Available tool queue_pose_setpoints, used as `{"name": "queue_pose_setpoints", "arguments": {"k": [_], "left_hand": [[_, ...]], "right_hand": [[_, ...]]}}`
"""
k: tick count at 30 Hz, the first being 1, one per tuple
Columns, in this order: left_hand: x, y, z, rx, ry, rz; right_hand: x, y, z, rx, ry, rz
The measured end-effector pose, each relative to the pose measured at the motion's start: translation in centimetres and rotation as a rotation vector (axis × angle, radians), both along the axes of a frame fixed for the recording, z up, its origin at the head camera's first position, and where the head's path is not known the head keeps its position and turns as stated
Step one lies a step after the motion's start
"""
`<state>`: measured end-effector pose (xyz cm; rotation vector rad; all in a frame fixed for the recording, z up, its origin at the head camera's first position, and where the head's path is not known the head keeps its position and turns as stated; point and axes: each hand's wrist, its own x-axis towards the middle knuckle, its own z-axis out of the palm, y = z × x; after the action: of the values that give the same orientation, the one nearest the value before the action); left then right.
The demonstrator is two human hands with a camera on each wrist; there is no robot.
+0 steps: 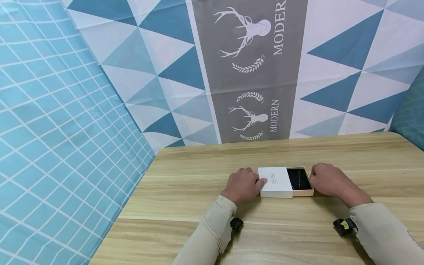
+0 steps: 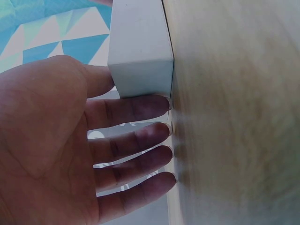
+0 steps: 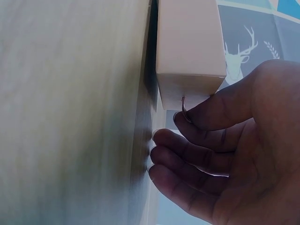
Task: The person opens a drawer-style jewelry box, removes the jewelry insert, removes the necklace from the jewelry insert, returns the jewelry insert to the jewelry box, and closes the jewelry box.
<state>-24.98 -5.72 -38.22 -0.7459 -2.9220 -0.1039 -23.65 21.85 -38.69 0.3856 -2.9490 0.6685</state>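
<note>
A white jewelry box cover (image 1: 274, 183) with small print lies on the table, and its drawer (image 1: 303, 193) sticks out to the right. Inside the drawer is a black pad (image 1: 294, 179) with a thin silvery chain (image 1: 299, 179) on it. My left hand (image 1: 244, 184) holds the cover's left end, thumb on top, index finger against the end face (image 2: 144, 77); the other fingers stand apart beside it. At the drawer's right end, my right hand (image 1: 327, 179) pinches a small ribbon tab (image 3: 183, 107) between thumb and index finger, the remaining fingers curled below.
The wooden table (image 1: 198, 176) carries the box near its middle. Behind it hangs a patterned cloth (image 1: 179, 66) with triangles and deer heads, and a blue checked cloth (image 1: 49, 129) hangs at the left. Dark devices (image 1: 344, 226) sit at both sleeve cuffs.
</note>
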Motion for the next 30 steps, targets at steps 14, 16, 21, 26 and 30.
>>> {"name": "queue_pose_setpoints", "arguments": {"k": [14,16,21,26,30], "left_hand": [[0.02,-0.01,-0.04,0.000,-0.002,0.002],[0.01,0.00,-0.05,0.003,0.000,0.003],[0.00,0.03,-0.06,0.007,0.002,0.002],[0.00,0.02,-0.08,0.004,0.003,0.002],[-0.02,-0.01,-0.10,0.005,0.003,0.001]], "right_hand": [[-0.18,0.18,-0.10,0.000,0.000,-0.003],[-0.17,0.12,-0.09,0.004,0.001,-0.006],[-0.13,-0.01,-0.07,0.008,0.005,-0.010],[-0.16,0.02,-0.10,0.010,0.012,-0.008],[-0.20,0.12,-0.10,0.010,0.010,-0.007]]}}
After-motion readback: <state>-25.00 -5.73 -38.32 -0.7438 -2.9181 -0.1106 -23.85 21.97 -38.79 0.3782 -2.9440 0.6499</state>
